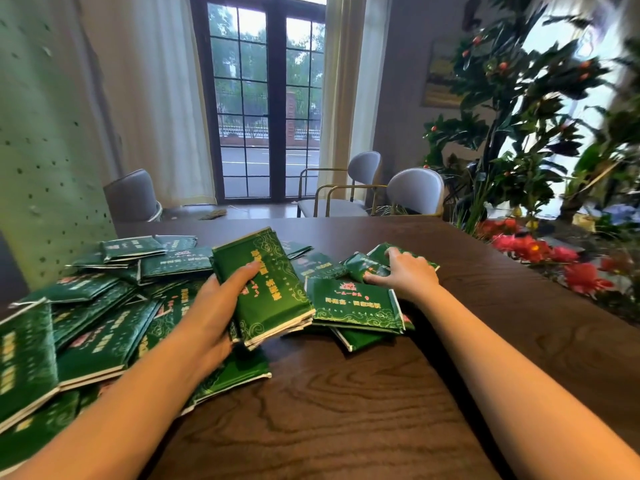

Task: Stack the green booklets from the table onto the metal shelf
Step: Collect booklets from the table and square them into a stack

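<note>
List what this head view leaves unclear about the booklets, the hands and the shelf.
Metal shelf: outside the frame in the head view.
Held stack in the left hand: booklet count unreadable, edges blur together.
Right hand: gripping or just touching the crumpled booklet; its own back hides the contact.
Pile: cut by the left edge.

Single head-worn wide-angle view, facing forward and down, close over the table (346, 393), window (266, 98) beyond
</note>
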A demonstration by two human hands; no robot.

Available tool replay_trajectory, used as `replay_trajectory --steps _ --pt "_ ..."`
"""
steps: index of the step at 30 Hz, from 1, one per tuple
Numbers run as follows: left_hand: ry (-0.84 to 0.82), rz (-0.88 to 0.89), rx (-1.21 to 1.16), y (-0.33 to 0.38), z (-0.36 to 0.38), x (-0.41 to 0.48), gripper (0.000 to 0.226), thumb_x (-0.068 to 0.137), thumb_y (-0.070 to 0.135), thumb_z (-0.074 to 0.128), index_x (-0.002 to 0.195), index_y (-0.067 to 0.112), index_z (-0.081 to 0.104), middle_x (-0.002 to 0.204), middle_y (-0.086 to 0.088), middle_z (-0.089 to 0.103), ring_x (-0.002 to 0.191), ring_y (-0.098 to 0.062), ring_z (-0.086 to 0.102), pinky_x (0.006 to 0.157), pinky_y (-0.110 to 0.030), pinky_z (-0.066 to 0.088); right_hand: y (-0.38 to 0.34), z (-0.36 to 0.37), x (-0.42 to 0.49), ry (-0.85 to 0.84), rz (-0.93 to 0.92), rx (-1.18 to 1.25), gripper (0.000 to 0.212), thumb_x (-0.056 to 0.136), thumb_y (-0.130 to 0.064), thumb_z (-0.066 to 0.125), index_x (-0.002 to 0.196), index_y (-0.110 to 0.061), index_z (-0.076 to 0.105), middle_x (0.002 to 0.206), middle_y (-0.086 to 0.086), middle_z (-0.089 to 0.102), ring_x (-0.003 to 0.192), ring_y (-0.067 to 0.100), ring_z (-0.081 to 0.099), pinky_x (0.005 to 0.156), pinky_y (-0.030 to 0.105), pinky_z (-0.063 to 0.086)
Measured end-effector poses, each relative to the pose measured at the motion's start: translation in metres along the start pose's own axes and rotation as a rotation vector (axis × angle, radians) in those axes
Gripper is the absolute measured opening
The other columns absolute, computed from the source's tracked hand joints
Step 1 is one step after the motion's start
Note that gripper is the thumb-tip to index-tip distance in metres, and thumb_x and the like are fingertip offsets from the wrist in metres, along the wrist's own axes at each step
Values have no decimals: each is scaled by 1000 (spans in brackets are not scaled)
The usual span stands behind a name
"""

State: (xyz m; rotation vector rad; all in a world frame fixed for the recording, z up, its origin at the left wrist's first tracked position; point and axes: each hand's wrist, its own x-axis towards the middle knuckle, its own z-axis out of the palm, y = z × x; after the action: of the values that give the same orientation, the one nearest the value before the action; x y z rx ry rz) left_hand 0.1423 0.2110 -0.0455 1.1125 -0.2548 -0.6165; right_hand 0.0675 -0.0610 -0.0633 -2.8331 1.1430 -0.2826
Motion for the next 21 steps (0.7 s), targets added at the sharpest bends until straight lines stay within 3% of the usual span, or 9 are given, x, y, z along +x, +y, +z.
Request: replay_trajectory --steps 5,9,13,16,18,21 --pt "27 -10 6 2 -1 -1 32 89 21 63 119 9 60 76 -9 75 60 -22 72 50 -41 59 0 -8 -9 76 -29 271 71 80 -44 70 136 -17 36 128 12 40 116 35 49 93 42 42" --pt "42 -39 14 6 0 -3 26 89 23 63 110 6 63 70 -10 74 56 -21 71 44 -37 57 -1 -14 -9 203 -60 421 58 84 -21 68 136 -11 45 127 16 47 114 33 50 97 39 40" --pt "28 -59 17 8 0 -4 19 90 23 61 99 7 64 71 -12 74 57 -22 71 48 -40 58 -4 -25 -14 296 -105 657 22 85 -12 65 106 -4 65 104 15 66 96 27 60 83 38 49" --pt "12 -67 13 8 0 -5 16 91 23 59 94 8 65 73 -12 74 58 -23 71 56 -46 58 -12 -31 -20 271 -81 920 3 87 -15 61 90 -13 62 92 8 67 90 26 63 78 41 53" --pt "7 -74 16 8 1 -7 16 91 23 57 92 9 65 72 -11 73 57 -23 70 57 -47 57 -21 -35 -25 206 -65 1139 6 89 -13 56 86 -16 60 87 6 65 88 26 63 78 43 54" --pt "9 -80 21 8 2 -9 16 90 24 57 94 10 64 71 -11 73 56 -23 70 57 -48 56 -39 -41 -36 48 -118 1317 14 93 -8 49 85 -16 57 78 3 63 73 18 63 65 32 53"
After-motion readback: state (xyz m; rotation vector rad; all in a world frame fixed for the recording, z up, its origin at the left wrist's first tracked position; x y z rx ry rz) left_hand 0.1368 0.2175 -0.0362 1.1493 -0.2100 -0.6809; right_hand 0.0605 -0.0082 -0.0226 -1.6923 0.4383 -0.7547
